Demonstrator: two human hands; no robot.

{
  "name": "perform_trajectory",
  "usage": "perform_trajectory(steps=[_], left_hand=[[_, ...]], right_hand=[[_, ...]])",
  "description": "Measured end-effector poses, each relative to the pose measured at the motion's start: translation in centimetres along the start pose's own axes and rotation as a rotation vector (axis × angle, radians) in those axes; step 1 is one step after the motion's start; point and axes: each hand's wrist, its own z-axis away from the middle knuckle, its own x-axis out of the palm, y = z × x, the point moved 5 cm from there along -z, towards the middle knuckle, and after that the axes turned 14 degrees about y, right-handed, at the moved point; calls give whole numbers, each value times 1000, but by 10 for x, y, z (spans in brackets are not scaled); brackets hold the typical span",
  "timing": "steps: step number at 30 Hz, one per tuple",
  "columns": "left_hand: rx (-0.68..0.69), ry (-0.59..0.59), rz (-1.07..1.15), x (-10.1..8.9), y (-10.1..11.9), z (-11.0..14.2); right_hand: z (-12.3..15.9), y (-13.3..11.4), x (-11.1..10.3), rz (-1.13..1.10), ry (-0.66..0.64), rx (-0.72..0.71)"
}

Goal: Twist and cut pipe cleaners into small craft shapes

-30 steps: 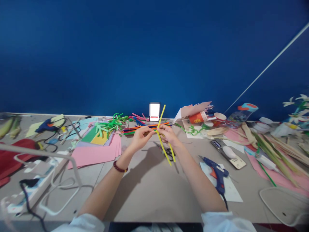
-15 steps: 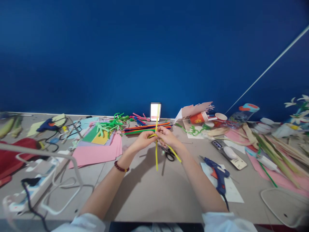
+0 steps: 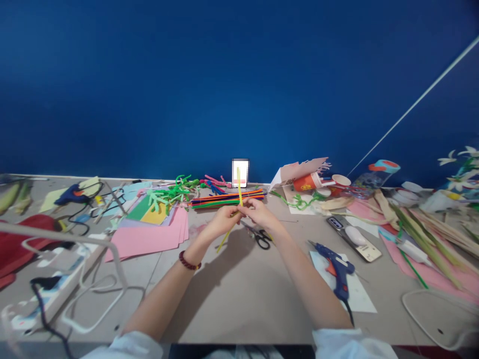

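Note:
Above the middle of the grey table (image 3: 232, 294), my left hand (image 3: 220, 222) and my right hand (image 3: 259, 213) meet, both pinched on yellow pipe cleaners (image 3: 238, 185). One yellow end sticks up past my fingers. Another end slants down to the left under my left hand. Black-handled scissors (image 3: 260, 235) lie on the table just below my right hand. A bundle of coloured pipe cleaners (image 3: 224, 198) lies just beyond my hands.
Pink and coloured paper sheets (image 3: 149, 234) lie at the left, twisted green pipe cleaners (image 3: 168, 192) behind them. A blue glue gun (image 3: 337, 269) rests on white paper at the right. A phone (image 3: 240, 172) stands against the blue wall. Paper cups (image 3: 310, 182), leaves and cables crowd both sides.
The yellow pipe cleaners have turned in my fingers: the lower ends that hung down and to the right now swing to the lower left. My hands stay in the same place.

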Motion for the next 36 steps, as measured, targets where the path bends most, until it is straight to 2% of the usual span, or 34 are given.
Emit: perform_trajectory(steps=[2,4,10,14,24,27,36], left_hand=[[23,5,19,0,4,0],[31,10,58,1,6,0],[-25,42,158,2,2,-3],[-19,36,178,1,2,-4],[62,-113,-27,-16,21,3],[66,-150,-79,-20,25,6],[-15,-192,107,-22,30,6]], right_hand=[[-3,-2,-1,-42,37,-67],[-6,-2,-2,-106,57,-72],[-13,9,-1,-386,76,121],[-13,9,0,-490,54,169],[-4,-6,-7,-310,-79,103],[-1,-8,-7,-267,-81,97],[3,-13,-9,-278,-85,66]])
